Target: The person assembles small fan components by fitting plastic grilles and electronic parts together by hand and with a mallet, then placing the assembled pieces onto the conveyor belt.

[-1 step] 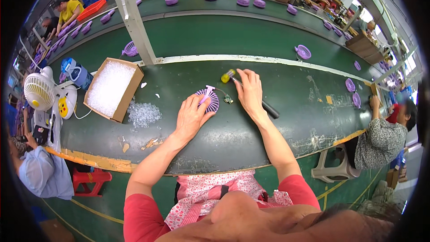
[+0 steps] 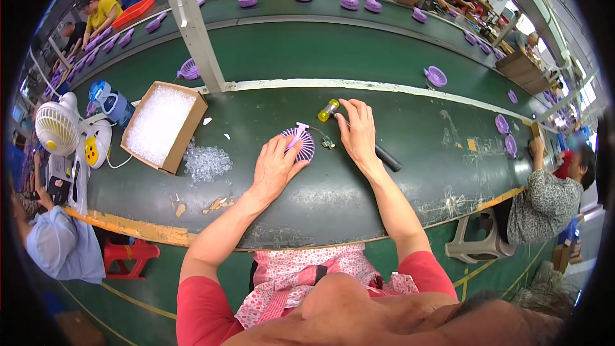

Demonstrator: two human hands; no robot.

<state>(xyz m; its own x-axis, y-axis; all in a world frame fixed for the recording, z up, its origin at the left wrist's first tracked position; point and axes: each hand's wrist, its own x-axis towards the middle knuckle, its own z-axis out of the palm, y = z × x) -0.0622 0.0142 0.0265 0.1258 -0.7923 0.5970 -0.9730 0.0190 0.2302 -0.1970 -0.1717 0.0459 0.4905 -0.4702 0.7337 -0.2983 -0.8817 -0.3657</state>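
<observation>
My left hand (image 2: 275, 165) rests on a round purple fan cage (image 2: 306, 147), its fingers curled over the left side and the thumb at the lower edge. From the cage's short stem (image 2: 302, 127) a thin wire runs right to a small green circuit board (image 2: 328, 143) lying on the bench. My right hand (image 2: 359, 129) is closed around the handle of a hammer just behind its yellow head (image 2: 328, 110). The dark handle (image 2: 388, 159) comes out beneath my wrist, pointing toward the near right. Part of the grip is hidden under the palm.
Left on the bench (image 2: 256, 109) stand a carton (image 2: 184, 129) of small clear pieces, a loose pile of them (image 2: 208, 161), a blue bottle (image 2: 115, 106) and a white fan (image 2: 57, 129). Purple cages (image 2: 506, 134) lie at right. Beyond the white rail (image 2: 288, 83), conveyors carry purple parts; people sit around.
The hammer's yellow head has rolled slightly in my right hand, showing more of both ends. My left hand and the fan cage hold their place.
</observation>
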